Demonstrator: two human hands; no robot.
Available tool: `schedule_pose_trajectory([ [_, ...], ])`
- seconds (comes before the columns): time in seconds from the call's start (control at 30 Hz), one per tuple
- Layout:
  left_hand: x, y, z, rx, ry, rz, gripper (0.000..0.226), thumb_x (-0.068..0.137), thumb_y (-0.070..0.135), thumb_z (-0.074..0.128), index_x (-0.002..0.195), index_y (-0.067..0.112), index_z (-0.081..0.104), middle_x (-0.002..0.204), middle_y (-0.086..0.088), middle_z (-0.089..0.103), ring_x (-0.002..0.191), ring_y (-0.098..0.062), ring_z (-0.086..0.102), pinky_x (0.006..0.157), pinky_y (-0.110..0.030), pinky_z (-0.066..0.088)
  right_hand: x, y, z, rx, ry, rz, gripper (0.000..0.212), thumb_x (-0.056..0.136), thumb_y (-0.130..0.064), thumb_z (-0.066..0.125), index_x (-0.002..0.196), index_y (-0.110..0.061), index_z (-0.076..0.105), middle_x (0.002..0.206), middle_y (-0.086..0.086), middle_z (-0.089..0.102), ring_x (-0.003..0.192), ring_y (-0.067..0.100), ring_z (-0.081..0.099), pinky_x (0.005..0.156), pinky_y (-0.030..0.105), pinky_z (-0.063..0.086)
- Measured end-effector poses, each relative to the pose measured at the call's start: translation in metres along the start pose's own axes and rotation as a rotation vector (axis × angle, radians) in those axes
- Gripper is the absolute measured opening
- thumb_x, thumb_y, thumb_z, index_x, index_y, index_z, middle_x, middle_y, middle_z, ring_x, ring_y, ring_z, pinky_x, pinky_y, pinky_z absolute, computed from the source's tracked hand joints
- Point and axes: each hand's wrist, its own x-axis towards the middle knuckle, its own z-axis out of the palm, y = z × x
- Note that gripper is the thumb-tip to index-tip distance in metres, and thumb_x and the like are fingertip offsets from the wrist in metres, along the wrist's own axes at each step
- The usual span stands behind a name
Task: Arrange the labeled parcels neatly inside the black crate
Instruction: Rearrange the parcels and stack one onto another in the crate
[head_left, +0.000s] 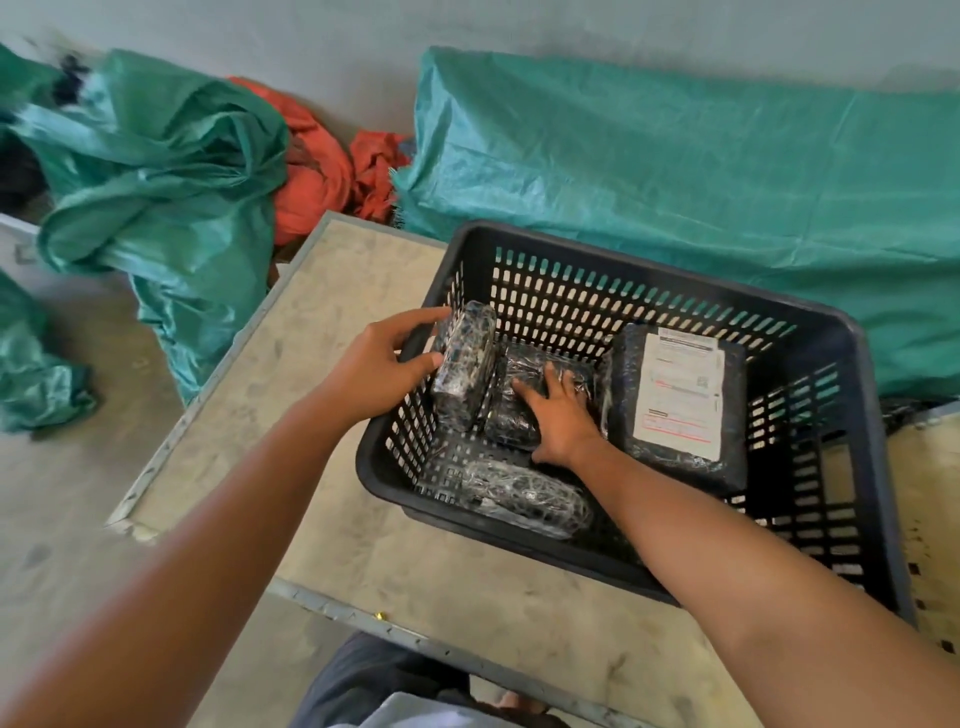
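At the far left, crumpled green sacks (156, 171) lie on the floor, and behind them is a bundle of orange cloth (322, 171). Next comes the surface (311, 332), a worn pale board with a metal edge.

The left hand (379, 369) reaches over the left wall of the black crate (841, 332). Its grip is closed on a parcel wrapped in clear film (465, 364), which stands upright on its edge against the left wall inside the crate; the thumb is on the near side and the fingers go over the top.

Just to the right, a second dark parcel (519, 410) lies flat on the crate floor. The right hand (563, 415) rests on top of it with the fingers spread and flat, so this grip is open and only presses on the parcel. A third wrapped parcel (524, 496) lies in the near left corner of the crate, below the right wrist.

Further right, a bigger parcel with a white label (678, 389) facing up lies flat, close to the parcel under the right hand. The crate itself stands on the surface, toward its right side. Behind the crate, a large green sack (701, 166) lies along the wall.
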Motion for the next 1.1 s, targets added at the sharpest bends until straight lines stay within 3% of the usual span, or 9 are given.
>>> schedule_pose_trajectory([
  [0.1,-0.001,0.0,0.0,-0.042,-0.003,-0.004,0.052,0.093,0.016,0.072,0.129,0.052,0.062,0.123,0.011,0.069,0.114,-0.01,0.065,0.105,-0.039,0.05,-0.001,-0.003,-0.024,0.107,0.013,-0.041,0.106,0.072,-0.029,0.09,0.159,-0.031,0.029,0.165,0.014,0.028,0.146,0.041,0.035,0.117,0.05,0.035],
  [0.17,-0.001,0.0,0.0,-0.054,0.0,-0.008,0.052,0.093,0.016,0.072,0.128,0.052,0.062,0.121,0.012,0.07,0.111,-0.009,0.066,0.105,-0.041,0.051,-0.003,-0.002,-0.04,0.189,0.054,-0.083,0.096,0.071,-0.027,0.09,0.154,-0.025,0.043,0.138,0.012,0.062,0.106,0.024,0.067,0.09,0.035,0.054],
  [0.23,-0.001,-0.001,0.0,-0.072,0.0,-0.01,0.051,0.092,0.016,0.072,0.127,0.052,0.063,0.12,0.012,0.071,0.111,-0.009,0.066,0.105,-0.042,0.051,-0.008,0.0,-0.055,0.26,0.087,-0.122,0.086,0.072,-0.025,0.088,0.15,-0.025,0.05,0.123,0.005,0.07,0.087,0.016,0.068,0.079,0.031,0.056],
  [0.4,-0.002,0.004,0.0,-0.078,-0.014,0.002,0.052,0.091,0.016,0.075,0.123,0.056,0.063,0.122,0.009,0.07,0.112,-0.014,0.066,0.105,-0.043,0.051,-0.022,0.011,-0.087,0.566,0.15,-0.144,0.07,0.077,-0.019,0.083,0.142,-0.034,0.06,0.12,-0.017,0.067,0.102,0.002,0.065,0.088,0.028,0.052],
  [0.47,-0.002,0.007,-0.002,-0.055,-0.038,0.002,0.052,0.09,0.018,0.077,0.127,0.051,0.062,0.131,0.004,0.067,0.121,-0.02,0.062,0.109,-0.041,0.047,-0.03,0.02,-0.096,0.68,0.143,-0.165,0.062,0.082,-0.015,0.082,0.138,-0.035,0.063,0.084,-0.039,0.062,0.073,-0.02,0.056,0.072,0.015,0.049],
  [0.57,-0.003,0.017,-0.005,0.096,0.012,0.046,0.054,0.085,0.026,0.081,0.134,0.042,0.062,0.155,-0.007,0.047,0.145,-0.025,0.04,0.117,-0.044,0.034,-0.052,0.031,-0.11,0.794,0.143,-0.211,0.053,0.087,-0.014,0.078,0.132,-0.039,0.067,0.044,-0.024,0.043,0.038,-0.002,0.036,0.049,0.008,0.029],
  [0.77,-0.007,0.061,0.009,-0.017,-0.04,0.316,0.05,0.082,0.026,0.084,0.122,0.052,0.068,0.164,0.001,0.031,0.151,-0.008,0.025,0.121,-0.044,0.025,-0.097,0.037,-0.157,0.895,0.117,-0.314,0.049,0.078,-0.029,0.079,0.121,-0.051,0.071,0.067,0.02,0.067,0.058,0.019,0.042,0.063,0.032,0.036],
  [0.9,-0.003,0.078,0.026,-0.229,-0.263,0.295,0.039,0.08,0.014,0.084,0.108,0.041,0.077,0.163,0.001,0.034,0.15,0.002,0.019,0.118,-0.039,0.029,-0.12,0.047,-0.188,0.988,0.137,-0.374,0.048,0.076,-0.023,0.076,0.12,-0.044,0.074,0.087,0.001,0.08,0.068,0.021,0.06,0.074,0.029,0.048],
  [1.1,0.01,0.081,0.051,-0.266,-0.387,0.303,0.04,0.087,0.001,0.076,0.108,0.034,0.08,0.122,0.008,0.074,0.118,-0.014,0.066,0.093,-0.029,0.057,-0.128,0.066,-0.206,1.197,0.133,-0.376,0.042,0.082,-0.011,0.071,0.118,-0.033,0.077,0.121,0.003,0.076,0.108,0.018,0.073,0.085,0.027,0.058],
])
